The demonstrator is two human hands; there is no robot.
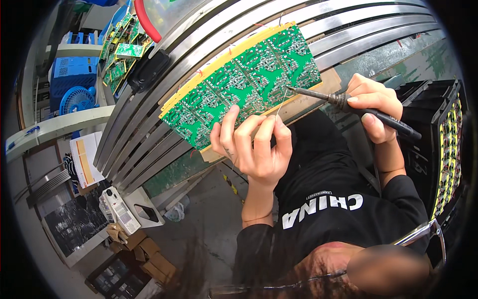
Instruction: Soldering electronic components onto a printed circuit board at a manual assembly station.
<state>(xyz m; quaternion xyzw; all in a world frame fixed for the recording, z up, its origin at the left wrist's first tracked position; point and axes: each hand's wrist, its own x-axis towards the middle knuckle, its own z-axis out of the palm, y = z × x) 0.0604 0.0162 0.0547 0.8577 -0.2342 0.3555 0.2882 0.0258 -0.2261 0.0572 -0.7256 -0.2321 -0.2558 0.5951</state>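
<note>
A green circuit board panel point(239, 82) with dense solder points lies tilted across the metal rails, a yellow strip along its far edge. My left hand point(256, 147) is at the panel's near edge, its thumb and forefinger pinching a thin solder wire point(282, 103). Some of its other fingers rest on or just over the board. From the right, my right hand point(376, 102) grips the black handle of a soldering iron point(323, 96) like a pen. The iron's tip meets the board close to the wire's end; whether they touch is too small to tell.
Long metal rails point(368, 27) run under the panel. A pile of green boards point(124, 52) sits in a blue bin at the far left, near a black object point(149, 70) and a blue fan point(78, 99). Black racks point(438, 139) holding yellow parts stand close on the right.
</note>
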